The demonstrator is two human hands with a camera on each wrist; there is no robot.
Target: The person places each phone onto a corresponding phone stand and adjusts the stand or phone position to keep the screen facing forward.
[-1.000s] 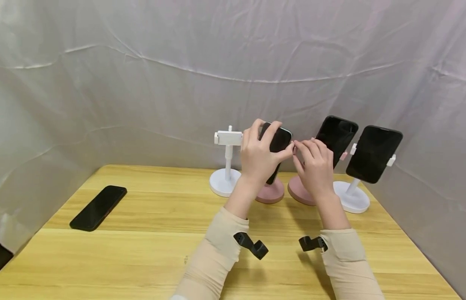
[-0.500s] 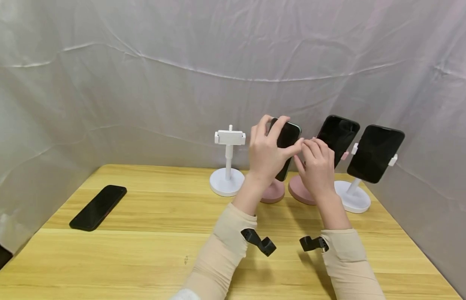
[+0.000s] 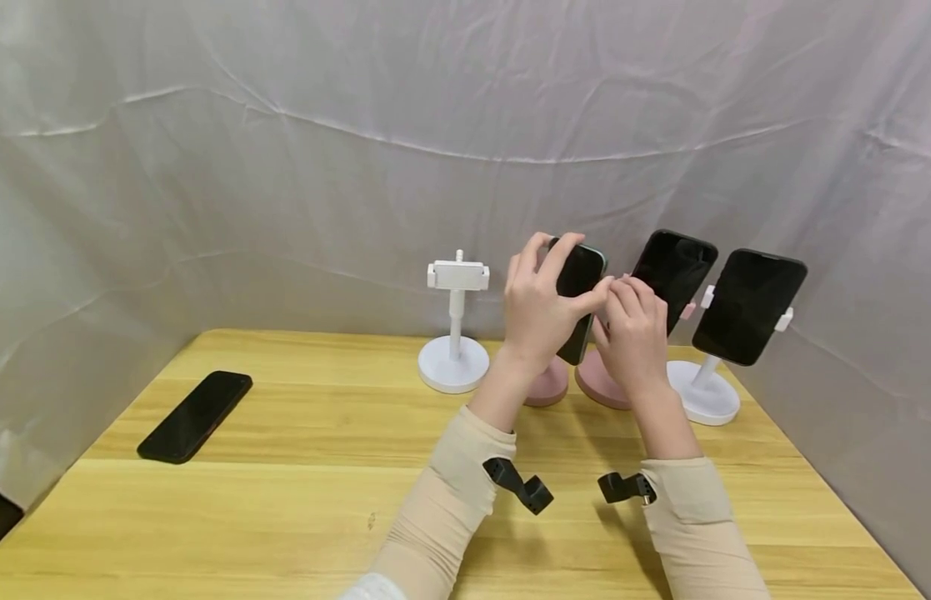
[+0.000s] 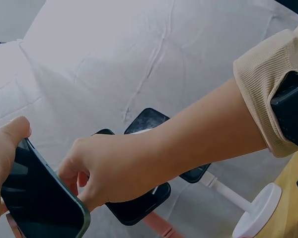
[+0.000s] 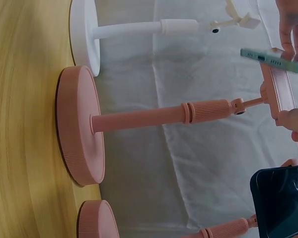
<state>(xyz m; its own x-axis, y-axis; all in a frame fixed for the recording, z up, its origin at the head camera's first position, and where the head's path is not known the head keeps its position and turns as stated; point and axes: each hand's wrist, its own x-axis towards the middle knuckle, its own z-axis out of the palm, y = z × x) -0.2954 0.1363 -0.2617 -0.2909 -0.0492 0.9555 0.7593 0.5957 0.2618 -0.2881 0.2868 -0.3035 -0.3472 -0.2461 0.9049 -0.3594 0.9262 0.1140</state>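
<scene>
My left hand (image 3: 538, 310) grips a smartphone (image 3: 578, 275) with a dark screen and a green edge, fingers over its top and thumb along its near side. In the right wrist view the phone's lower edge (image 5: 273, 60) lies against the face of a pink phone stand's clamp (image 5: 279, 91). My right hand (image 3: 636, 333) pinches the end of that clamp, thumb and fingertips close to the left thumb. The stand's pink base (image 3: 549, 385) rests on the table, partly hidden by the left forearm. In the left wrist view the right hand (image 4: 114, 163) overlaps two phones behind it.
To the right, a second pink stand (image 3: 596, 379) and a white stand (image 3: 707, 396) each bear a black phone. A white stand (image 3: 453, 362) with no phone stands left of the hands. One black phone (image 3: 197, 415) lies at the table's left. Grey cloth (image 3: 360, 208) hangs behind.
The left hand has moved right with the smartphone, closer to the right hand, and uncovered the white stand's clamp. My right hand stays nearly in place.
</scene>
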